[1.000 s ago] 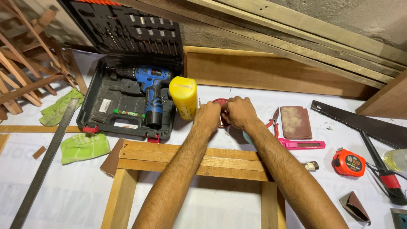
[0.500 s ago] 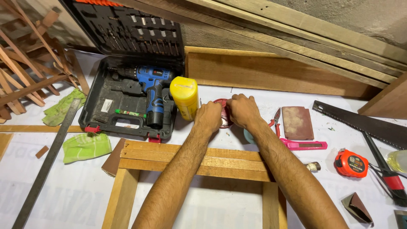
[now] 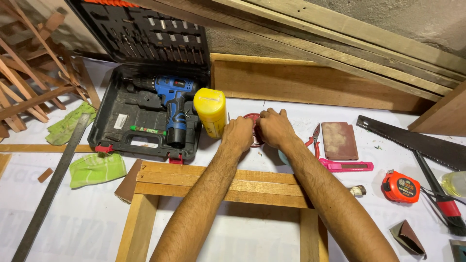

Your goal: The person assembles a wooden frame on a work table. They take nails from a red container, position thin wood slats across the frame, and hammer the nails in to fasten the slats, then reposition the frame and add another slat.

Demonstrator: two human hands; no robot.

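Note:
My left hand [image 3: 238, 134] and my right hand [image 3: 274, 128] meet over a small round red container [image 3: 253, 131] on the white table sheet, fingers curled on its rim. Most of the red container is hidden by the hands. A yellow glue bottle [image 3: 210, 111] stands just left of my left hand. Both forearms reach over a wooden frame [image 3: 233, 187] lying in front of me.
An open black tool case [image 3: 141, 121] holds a blue cordless drill [image 3: 174, 109]. Right of my hands lie red-handled pliers [image 3: 313, 137], a sanding block [image 3: 339, 140], a pink utility knife [image 3: 347, 166], an orange tape measure [image 3: 400, 187] and a handsaw [image 3: 412, 140]. Green cloths [image 3: 97, 169] and a metal ruler [image 3: 51, 182] lie left.
Both hands stay on the red container, with only slight shifts of the fingers. The view has drifted a little.

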